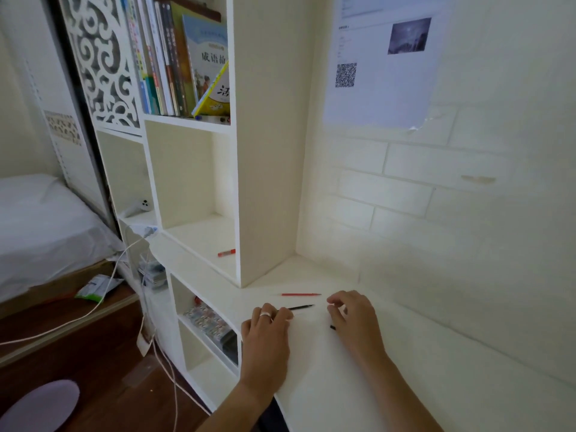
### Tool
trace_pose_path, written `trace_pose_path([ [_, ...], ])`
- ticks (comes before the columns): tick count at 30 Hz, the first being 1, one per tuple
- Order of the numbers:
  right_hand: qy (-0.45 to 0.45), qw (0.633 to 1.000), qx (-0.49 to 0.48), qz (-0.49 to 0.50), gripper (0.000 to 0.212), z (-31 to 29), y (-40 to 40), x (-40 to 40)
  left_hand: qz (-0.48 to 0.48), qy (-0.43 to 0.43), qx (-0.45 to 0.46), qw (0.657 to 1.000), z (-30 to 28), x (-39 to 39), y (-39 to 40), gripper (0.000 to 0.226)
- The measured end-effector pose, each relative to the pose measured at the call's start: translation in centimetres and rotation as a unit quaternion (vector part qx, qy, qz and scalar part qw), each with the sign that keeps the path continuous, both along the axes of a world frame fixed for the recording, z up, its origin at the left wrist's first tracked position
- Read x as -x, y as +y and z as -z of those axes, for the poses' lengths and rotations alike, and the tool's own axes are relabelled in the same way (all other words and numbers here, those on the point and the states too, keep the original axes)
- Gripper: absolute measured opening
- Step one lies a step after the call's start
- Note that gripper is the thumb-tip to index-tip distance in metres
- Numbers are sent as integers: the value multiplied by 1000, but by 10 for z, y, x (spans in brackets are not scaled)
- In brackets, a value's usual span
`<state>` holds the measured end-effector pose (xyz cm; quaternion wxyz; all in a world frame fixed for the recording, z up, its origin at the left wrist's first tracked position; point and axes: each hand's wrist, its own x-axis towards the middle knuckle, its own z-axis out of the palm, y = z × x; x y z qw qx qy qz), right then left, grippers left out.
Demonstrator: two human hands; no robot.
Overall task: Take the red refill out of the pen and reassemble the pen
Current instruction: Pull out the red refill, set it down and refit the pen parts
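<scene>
The left hand (267, 330) pinches a black refill (301, 307). The right hand's (352, 316) grip is curled; its contents cannot be told. The red refill (300, 294) lies on the tabletop (327, 385) just beyond both.

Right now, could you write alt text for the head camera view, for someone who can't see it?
Two bare hands rest on a white desk: the left hand touches a black refill, the right hand curls beside a small black piece. A red refill lies apart just beyond them; a red pen sits in the bookshelf cubby behind.
</scene>
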<state>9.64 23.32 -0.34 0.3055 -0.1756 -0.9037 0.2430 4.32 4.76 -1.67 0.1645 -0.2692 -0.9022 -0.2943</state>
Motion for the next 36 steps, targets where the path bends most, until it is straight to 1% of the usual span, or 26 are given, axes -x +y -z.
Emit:
trace_pose_path([
  [3, 5, 996, -79, -46, 14, -13, -5, 13, -4, -1, 5, 1000, -3, -1, 0, 25],
  [5, -19, 991, -109, -79, 15, -21, -11, 24, -11, -1, 6, 1000, -3, -2, 0, 27],
  [8, -71, 985, -111, -109, 22, -23, -19, 36, -23, -1, 4, 1000, -1, -2, -1, 29],
  [10, -101, 982, -112, -116, 21, -20, -22, 40, -28, -5, 3, 1000, -1, -2, -1, 31],
  [12, -108, 981, -110, -113, 17, -16, -25, 41, -33, -14, 0, 999, -1, -2, -1, 30],
  [16, -72, 983, -140, -94, 11, -4, -30, 41, -46, -18, -1, 999, 1, 0, 0, 31],
  [18, -55, 986, -138, -81, 12, -2, -29, 39, -53, -19, -3, 998, 2, 0, 0, 33],
  [21, -7, 991, -124, -49, 11, -13, -21, 34, -63, -15, -12, 998, 0, -1, 0, 49],
  [22, 6, 992, -122, -40, 13, -16, -15, 33, -70, -13, -13, 997, 0, -1, 0, 53],
  [24, 15, 993, -109, -35, 22, -18, -4, 30, -82, -13, -8, 996, 0, -1, 0, 54],
  [26, 20, 994, -97, -51, 32, -16, 3, 28, -87, -18, -7, 996, 0, -1, 0, 51],
  [27, 22, 993, -96, -64, 32, -15, 5, 27, -89, -19, -12, 996, -1, -2, 0, 44],
  [29, 24, 992, -95, -85, 29, -12, 5, 24, -93, -15, -28, 995, 0, -2, 0, 24],
  [30, 26, 991, -93, -91, 27, -12, 5, 23, -93, -12, -32, 995, 0, -1, -1, 18],
  [32, 31, 991, -89, -95, 24, -11, 3, 21, -94, -5, -33, 995, 2, -1, -1, 15],
  [36, 35, 991, -91, -95, 26, -10, 4, 19, -90, -1, -50, 995, 4, -2, -1, 11],
])
